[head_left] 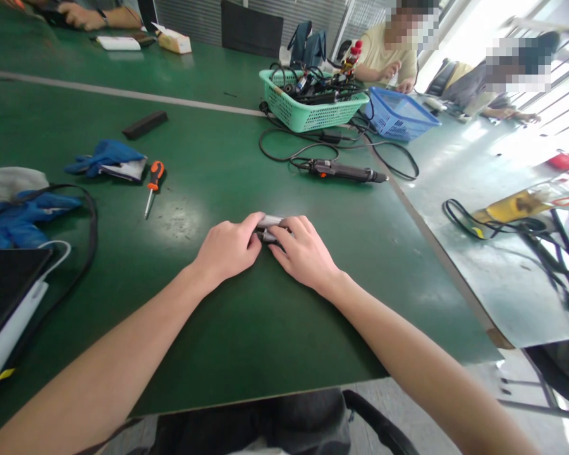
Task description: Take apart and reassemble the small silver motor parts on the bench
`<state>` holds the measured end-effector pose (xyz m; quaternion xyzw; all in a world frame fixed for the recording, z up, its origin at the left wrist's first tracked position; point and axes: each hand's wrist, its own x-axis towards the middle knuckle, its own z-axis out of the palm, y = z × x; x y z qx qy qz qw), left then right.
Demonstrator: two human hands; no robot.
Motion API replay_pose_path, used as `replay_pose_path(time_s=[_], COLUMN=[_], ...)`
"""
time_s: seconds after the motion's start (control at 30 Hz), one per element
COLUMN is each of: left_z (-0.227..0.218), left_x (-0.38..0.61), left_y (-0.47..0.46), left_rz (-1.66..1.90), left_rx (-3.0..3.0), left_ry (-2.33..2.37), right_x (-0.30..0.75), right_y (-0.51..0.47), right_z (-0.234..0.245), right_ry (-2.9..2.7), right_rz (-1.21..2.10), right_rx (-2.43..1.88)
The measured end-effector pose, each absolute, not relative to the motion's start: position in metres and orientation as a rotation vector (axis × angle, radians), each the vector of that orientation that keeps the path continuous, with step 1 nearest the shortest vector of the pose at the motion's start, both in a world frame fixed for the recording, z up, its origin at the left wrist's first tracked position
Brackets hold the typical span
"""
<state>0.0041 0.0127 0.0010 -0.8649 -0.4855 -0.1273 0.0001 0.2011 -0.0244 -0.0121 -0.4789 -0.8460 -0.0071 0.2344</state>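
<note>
Both my hands meet over the middle of the green table (265, 335), around a small grey metallic part (270, 221). My left hand (230, 248) grips its left end, thumb and forefinger closed on it. From the other side, my right hand (306, 253) holds it with curled fingers. Much of the part is covered by my fingers, so its kind cannot be made out. An orange-and-black screwdriver (155, 183) lies to the left of my hands. Beyond them, to the right, rests a black electric screwdriver (341, 170) with its cable.
A green basket (308, 117) full of cables and tools stands at the back beside a blue basket (398, 120). Blue gloves (107, 158), a dark bar (145, 124) and a tablet-like device (9, 297) are on the left. Other people sit at the far side.
</note>
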Motion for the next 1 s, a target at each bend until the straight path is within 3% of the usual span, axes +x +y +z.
replay_pose_path(time_s=[0.73, 1.0], left_z=[0.004, 0.003], left_x=[0.004, 0.003], left_y=[0.010, 0.009], left_rz=[-0.468, -0.422], left_rx=[-2.773, -2.898], left_ry=[-1.517, -1.252], right_x=[0.209, 0.210], right_y=[-0.033, -0.032], right_z=[-0.011, -0.013], right_ry=[-2.229, -2.215], right_rz=[0.194, 0.183], right_rx=[-1.251, -1.238])
